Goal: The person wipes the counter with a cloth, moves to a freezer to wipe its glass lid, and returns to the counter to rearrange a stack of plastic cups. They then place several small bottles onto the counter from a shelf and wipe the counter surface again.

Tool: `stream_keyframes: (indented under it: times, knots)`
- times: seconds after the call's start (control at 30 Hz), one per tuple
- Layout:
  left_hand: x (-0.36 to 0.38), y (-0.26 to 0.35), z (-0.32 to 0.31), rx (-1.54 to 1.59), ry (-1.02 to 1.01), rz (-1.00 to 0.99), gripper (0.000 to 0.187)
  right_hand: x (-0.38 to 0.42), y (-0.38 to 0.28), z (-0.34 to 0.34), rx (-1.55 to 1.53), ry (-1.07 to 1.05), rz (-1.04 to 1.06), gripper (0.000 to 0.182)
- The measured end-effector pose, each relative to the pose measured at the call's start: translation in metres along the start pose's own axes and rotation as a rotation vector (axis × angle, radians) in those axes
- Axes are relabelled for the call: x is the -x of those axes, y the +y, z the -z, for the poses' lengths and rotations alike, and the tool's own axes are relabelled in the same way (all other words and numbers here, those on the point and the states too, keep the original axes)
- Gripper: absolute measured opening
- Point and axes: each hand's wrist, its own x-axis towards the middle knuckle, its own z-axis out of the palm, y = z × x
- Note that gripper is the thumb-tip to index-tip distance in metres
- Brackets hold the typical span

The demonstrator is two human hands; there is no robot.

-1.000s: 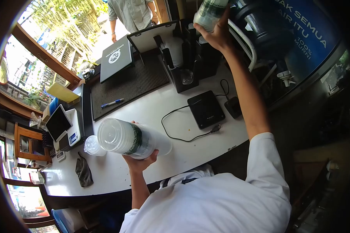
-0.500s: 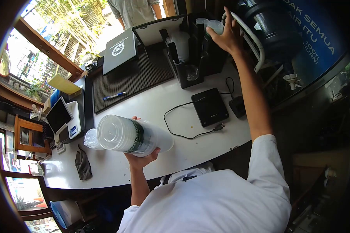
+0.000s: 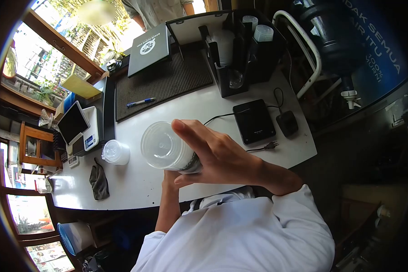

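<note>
A stack of clear plastic cups [image 3: 161,145] is held up in front of my body, tilted, with the nearest cup's round base towards me. My right hand [image 3: 217,154] reaches across from the right with its fingers bent around the stack. Beneath the stack is my left hand [image 3: 171,177], its fingers mostly hidden behind the cups and the right hand. A smaller group of clear plastic cups or lids [image 3: 116,152] stands on the white table [image 3: 136,181], left of the stack. A dark crumpled cloth [image 3: 99,181] lies nearby.
A black box [image 3: 254,121] with a cable and a black adapter [image 3: 287,123] lie to the right. Behind are a ribbed mat [image 3: 167,86], a pen [image 3: 141,102], a black cup holder [image 3: 233,86] and a dark menu board [image 3: 148,50]. A tablet stand [image 3: 75,122] is left; a person [image 3: 161,11] stands opposite.
My right hand has come from the cups at the black holder down to the stack. The stack has shifted right, and its base now faces me more.
</note>
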Motion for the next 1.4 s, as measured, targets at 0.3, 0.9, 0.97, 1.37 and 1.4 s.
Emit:
stream_keyframes:
  times: [0.3, 0.9, 0.97, 1.37, 1.4]
  knots:
    - [0.003, -0.021, 0.009, -0.102, -0.036, -0.053, 0.102, -0.006, -0.001, 0.011, 0.036, -0.013, 0.04, 0.138]
    - [-0.007, -0.011, -0.028, 0.048, 0.07, -0.469, 0.101, -0.134, 0.309, 0.247, 0.442, 0.655, -0.097, 0.147]
    - [-0.005, -0.012, -0.027, 0.053, 0.076, -0.463, 0.101, -0.134, 0.343, 0.249, 0.515, 0.555, -0.154, 0.153]
    - [-0.004, -0.021, -0.026, -0.018, 0.076, -0.492, 0.112, -0.135, 0.327, 0.256, 0.647, 0.4, -0.324, 0.086]
    - [-0.004, -0.02, -0.027, -0.026, 0.078, -0.503, 0.113, -0.132, 0.325, 0.259, 0.692, 0.306, -0.414, 0.078]
